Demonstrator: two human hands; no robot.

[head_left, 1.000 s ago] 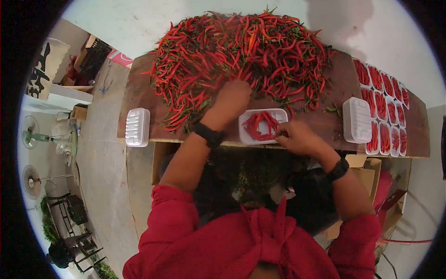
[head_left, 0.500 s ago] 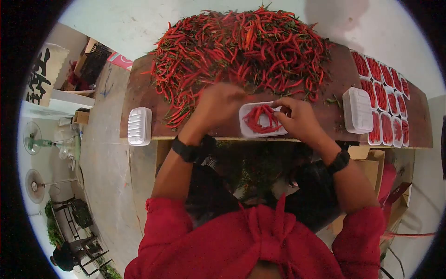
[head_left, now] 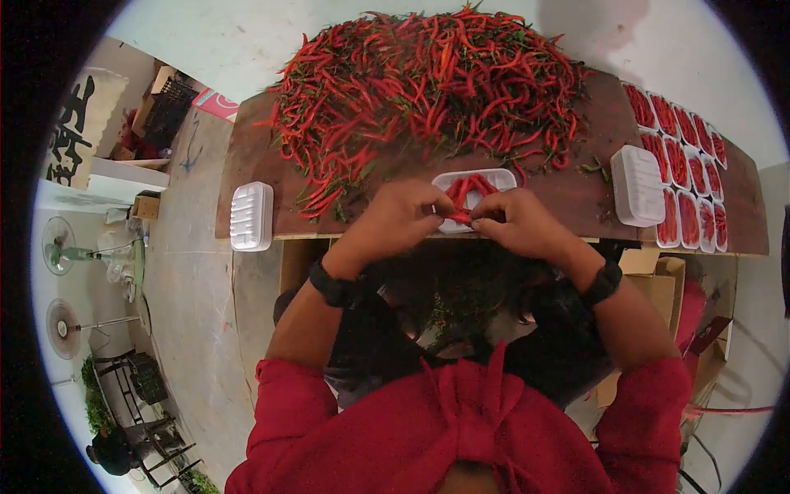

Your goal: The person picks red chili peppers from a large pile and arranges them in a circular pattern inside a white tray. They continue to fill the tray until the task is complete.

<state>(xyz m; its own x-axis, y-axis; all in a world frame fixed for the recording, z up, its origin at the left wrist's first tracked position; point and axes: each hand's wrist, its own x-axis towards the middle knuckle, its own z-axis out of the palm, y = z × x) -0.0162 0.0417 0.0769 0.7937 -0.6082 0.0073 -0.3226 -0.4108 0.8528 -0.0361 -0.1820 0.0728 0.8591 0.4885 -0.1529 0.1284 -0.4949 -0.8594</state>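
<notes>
Red chilies (head_left: 471,182): slender, curved, in shallow, round-cornered white tray (head_left: 504,176).

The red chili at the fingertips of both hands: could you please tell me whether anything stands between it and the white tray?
Nothing visible does: the left hand and right hand hold the red chili at the near side of the white tray, with other chilies lying in it just beyond.

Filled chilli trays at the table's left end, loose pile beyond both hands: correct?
Wrong end: the filled trays stand at the right end of the table, as the head view shows. The loose pile is beyond the left hand and right hand.
</notes>
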